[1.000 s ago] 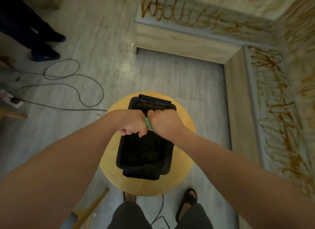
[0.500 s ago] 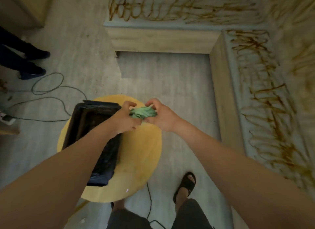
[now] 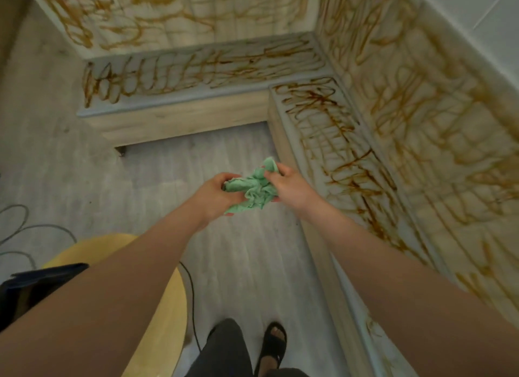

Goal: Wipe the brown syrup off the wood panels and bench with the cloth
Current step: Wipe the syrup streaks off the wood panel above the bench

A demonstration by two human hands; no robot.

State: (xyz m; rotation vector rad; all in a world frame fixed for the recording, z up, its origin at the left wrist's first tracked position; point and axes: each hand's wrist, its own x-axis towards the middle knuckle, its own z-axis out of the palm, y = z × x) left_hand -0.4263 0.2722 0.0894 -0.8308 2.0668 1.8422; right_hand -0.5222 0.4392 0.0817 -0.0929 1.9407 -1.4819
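Down at lower left, a round yellow tabletop (image 3: 160, 306) carries a black container (image 3: 36, 281), mostly hidden behind the left forearm. Grey cable (image 3: 16, 230) loops over the pale plank floor (image 3: 182, 180) at the left edge. A thin black cable (image 3: 192, 295) runs past the tabletop's rim toward the person's sandalled foot (image 3: 273, 345). An L-shaped bench (image 3: 179, 115) fills the corner ahead and to the right, with wood panels (image 3: 438, 129) rising behind it.

Brown syrup (image 3: 345, 177) is scribbled in loops and streaks across the bench seat and both panels; on the panels it looks paler and runs in thin drips. The cloth (image 3: 257, 189) is green, crumpled and bunched. It is held in the air above the floor, near the front edge of the bench's right-hand run, touching neither bench nor panels.

The left hand (image 3: 216, 192) has its fingers curled around the cloth's left end. The right hand (image 3: 293, 185) pinches the right side, thumb and fingertips closed on a raised corner.
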